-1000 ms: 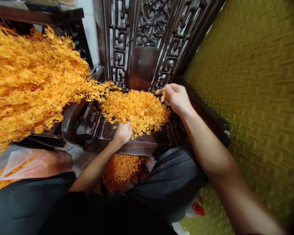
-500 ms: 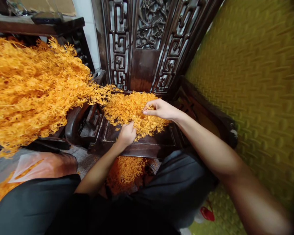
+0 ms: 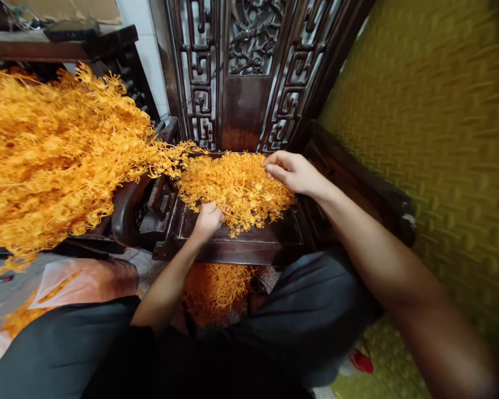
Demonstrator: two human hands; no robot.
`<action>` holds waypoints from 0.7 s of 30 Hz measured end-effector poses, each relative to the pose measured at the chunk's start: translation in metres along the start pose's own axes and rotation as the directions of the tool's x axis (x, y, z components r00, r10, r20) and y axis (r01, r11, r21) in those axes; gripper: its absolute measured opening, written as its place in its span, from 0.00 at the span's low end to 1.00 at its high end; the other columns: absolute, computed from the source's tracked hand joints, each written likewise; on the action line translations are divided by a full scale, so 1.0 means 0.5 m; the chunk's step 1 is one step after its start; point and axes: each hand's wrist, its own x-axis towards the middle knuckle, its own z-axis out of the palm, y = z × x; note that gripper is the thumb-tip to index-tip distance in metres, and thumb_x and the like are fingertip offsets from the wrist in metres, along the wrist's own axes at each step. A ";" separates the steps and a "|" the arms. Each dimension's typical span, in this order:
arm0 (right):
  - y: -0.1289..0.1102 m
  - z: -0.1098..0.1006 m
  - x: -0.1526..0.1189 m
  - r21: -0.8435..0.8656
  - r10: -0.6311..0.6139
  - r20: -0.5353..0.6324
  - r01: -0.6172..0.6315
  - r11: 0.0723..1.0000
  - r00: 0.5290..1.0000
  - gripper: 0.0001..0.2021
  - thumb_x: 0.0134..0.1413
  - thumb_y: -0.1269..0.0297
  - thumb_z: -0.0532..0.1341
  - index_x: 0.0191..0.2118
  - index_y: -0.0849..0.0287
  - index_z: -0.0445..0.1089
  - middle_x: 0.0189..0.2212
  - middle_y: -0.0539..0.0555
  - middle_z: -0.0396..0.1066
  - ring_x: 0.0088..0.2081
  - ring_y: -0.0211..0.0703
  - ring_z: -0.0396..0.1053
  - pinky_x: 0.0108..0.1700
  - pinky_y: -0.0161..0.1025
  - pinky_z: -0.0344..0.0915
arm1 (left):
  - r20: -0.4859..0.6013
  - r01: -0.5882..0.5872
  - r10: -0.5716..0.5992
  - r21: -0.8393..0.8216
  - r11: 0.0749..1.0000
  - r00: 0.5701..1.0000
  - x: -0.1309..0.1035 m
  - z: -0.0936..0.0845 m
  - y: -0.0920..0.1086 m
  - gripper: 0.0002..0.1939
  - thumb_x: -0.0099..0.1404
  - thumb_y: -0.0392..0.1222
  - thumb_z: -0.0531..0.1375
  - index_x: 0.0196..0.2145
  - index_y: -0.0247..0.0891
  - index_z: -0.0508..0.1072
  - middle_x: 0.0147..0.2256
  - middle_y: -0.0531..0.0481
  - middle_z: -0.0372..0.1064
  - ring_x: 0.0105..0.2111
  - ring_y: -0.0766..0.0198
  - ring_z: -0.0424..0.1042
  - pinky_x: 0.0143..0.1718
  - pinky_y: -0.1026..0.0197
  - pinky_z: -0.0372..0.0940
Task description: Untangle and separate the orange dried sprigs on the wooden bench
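Across the near edge lie two legs (image 3: 316, 293) in dark trousers, with one bunch (image 3: 222, 282) of orange sprigs low down between them, beneath the seat. On the floor by the left leg stands one pinkish plastic bag (image 3: 103, 280), and one small red thing (image 3: 361, 361) lies beyond the right leg, too blurred to name. Over the legs reach two bare hands. The left hand (image 3: 209, 220), at the near left edge of the pile, has its fingers curled closed on one thin stem (image 3: 223, 206). The right hand (image 3: 289, 170) hovers at the pile's right side, fingers bent and thumb close to them; I can't tell whether anything is pinched there. One pile (image 3: 249, 191) of orange sprigs, too tangled to count, rests on the one dark wooden seat (image 3: 274, 237). To the left, one far bigger heap (image 3: 58, 149) spreads beside the chair, its tip reaching the pile. Farther off rises one carved back (image 3: 245, 105), one yellow padded sheet (image 3: 441, 138) slanting along its right, and up at the left one dark flat box (image 3: 72, 30) sits on one table (image 3: 37, 51)
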 end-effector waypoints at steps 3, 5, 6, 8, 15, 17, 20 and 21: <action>-0.033 0.034 -0.002 0.019 -0.006 0.115 0.004 1.000 0.993 0.29 0.61 0.33 0.59 0.41 0.60 0.74 0.26 0.50 0.65 0.27 0.36 0.58 0.30 0.38 0.54 | 0.046 0.036 -0.031 -0.120 0.992 0.998 -0.005 0.020 0.010 0.22 0.61 0.52 0.66 0.25 0.41 0.57 0.14 0.65 0.46 0.13 0.76 0.43 0.18 0.68 0.38; -0.041 0.039 0.002 0.005 0.015 0.170 -0.016 1.000 0.985 0.30 0.55 0.32 0.63 0.34 0.60 0.72 0.23 0.49 0.63 0.26 0.35 0.56 0.29 0.37 0.53 | 0.056 0.054 -0.045 -0.170 0.984 0.997 -0.007 0.027 0.016 0.23 0.60 0.53 0.68 0.25 0.41 0.57 0.14 0.65 0.46 0.13 0.76 0.43 0.17 0.69 0.37; -0.041 0.035 0.005 -0.004 0.027 0.135 -0.027 1.000 0.990 0.30 0.53 0.32 0.66 0.30 0.60 0.69 0.22 0.48 0.61 0.25 0.34 0.55 0.28 0.37 0.51 | 0.056 0.061 -0.051 -0.184 0.981 0.997 -0.008 0.028 0.017 0.23 0.60 0.51 0.68 0.24 0.41 0.57 0.14 0.65 0.46 0.13 0.77 0.43 0.17 0.69 0.38; -0.032 0.016 0.016 0.004 0.056 -0.126 -0.056 0.998 0.990 0.30 0.54 0.35 0.67 0.25 0.59 0.62 0.20 0.46 0.56 0.23 0.31 0.51 0.27 0.36 0.49 | 0.042 0.069 -0.061 -0.205 0.976 0.997 -0.008 0.027 0.019 0.22 0.59 0.46 0.68 0.23 0.40 0.57 0.13 0.64 0.47 0.12 0.77 0.44 0.16 0.70 0.38; 0.010 -0.029 0.019 0.335 0.287 -0.322 -0.175 0.926 0.902 0.16 0.65 0.49 0.63 0.39 0.59 0.67 0.30 0.53 0.71 0.21 0.31 0.59 0.22 0.34 0.49 | 0.035 0.116 -0.111 -0.285 0.951 0.993 -0.010 0.020 0.026 0.19 0.61 0.41 0.63 0.22 0.41 0.55 0.12 0.65 0.43 0.11 0.77 0.40 0.15 0.71 0.36; 0.005 -0.002 0.005 0.338 0.287 -0.120 -0.232 0.912 0.950 0.18 0.61 0.49 0.67 0.46 0.60 0.69 0.30 0.51 0.70 0.21 0.32 0.57 0.21 0.34 0.48 | 0.040 0.123 -0.116 -0.307 0.944 0.992 -0.009 0.019 0.032 0.18 0.60 0.39 0.63 0.23 0.42 0.54 0.13 0.65 0.41 0.12 0.77 0.39 0.16 0.71 0.36; -0.020 0.041 -0.012 0.254 0.251 0.021 -0.248 0.935 0.968 0.25 0.62 0.39 0.63 0.43 0.61 0.73 0.23 0.48 0.61 0.21 0.32 0.50 0.22 0.35 0.44 | 0.035 0.121 -0.116 -0.329 0.936 0.993 -0.006 0.018 0.042 0.18 0.59 0.37 0.62 0.23 0.41 0.53 0.13 0.65 0.41 0.12 0.78 0.39 0.16 0.71 0.37; -0.028 0.049 -0.015 0.202 0.221 0.046 -0.226 0.953 0.974 0.27 0.61 0.36 0.62 0.41 0.61 0.74 0.23 0.48 0.60 0.22 0.32 0.50 0.23 0.36 0.45 | 0.032 0.122 -0.118 -0.335 0.934 0.992 -0.005 0.018 0.044 0.18 0.58 0.37 0.62 0.23 0.41 0.53 0.13 0.65 0.41 0.12 0.78 0.39 0.16 0.71 0.36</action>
